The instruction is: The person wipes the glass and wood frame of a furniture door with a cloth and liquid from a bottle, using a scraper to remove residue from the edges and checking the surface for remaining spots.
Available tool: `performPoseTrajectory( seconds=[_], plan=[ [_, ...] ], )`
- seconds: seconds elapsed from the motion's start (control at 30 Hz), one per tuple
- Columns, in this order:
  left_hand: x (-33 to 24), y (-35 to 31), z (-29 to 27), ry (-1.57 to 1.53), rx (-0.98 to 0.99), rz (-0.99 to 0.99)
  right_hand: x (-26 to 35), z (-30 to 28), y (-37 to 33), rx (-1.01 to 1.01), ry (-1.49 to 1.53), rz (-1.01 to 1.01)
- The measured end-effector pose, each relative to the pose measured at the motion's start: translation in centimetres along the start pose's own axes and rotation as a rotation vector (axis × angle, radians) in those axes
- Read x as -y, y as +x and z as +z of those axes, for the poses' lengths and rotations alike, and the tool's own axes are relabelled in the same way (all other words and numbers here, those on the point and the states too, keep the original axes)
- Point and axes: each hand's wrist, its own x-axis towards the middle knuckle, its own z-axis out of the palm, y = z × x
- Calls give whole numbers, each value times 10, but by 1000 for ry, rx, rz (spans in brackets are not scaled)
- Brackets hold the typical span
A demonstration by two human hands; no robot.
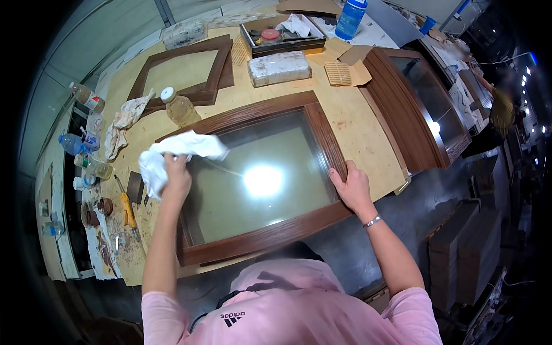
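Observation:
A brown wooden framed glass door [256, 241] lies flat in front of me, its pane reflecting a bright lamp. My left hand [176, 178] grips a bunched white cloth [187, 145] over the door's left side, one end of the cloth draped across the upper left of the pane. At the right side, my right hand [352, 187] clasps the wooden rim, thumb on top; some fingertips are hidden beyond the edge. A clear bottle of yellowish liquid [179, 109] stands just past the door's far left corner.
Another brown frame [215, 80] lies at the far left, near a stained rag [127, 118]. Stacked brown doors [385, 98] stand on the right. A white wrapped block [280, 68], an open box [313, 46] and a blue bottle [351, 20] sit behind. A yellow-handled tool [127, 210] lies left.

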Motion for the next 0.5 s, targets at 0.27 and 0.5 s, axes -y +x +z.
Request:
performPoseTrajectory(
  seconds=[0.27, 0.5],
  plan=[
    [-171, -97, 82, -201, 427, 463, -1, 5, 4, -43, -7, 29],
    [-89, -109, 41, -177, 189, 390, -25, -12, -45, -4, 121, 33]
  ],
)
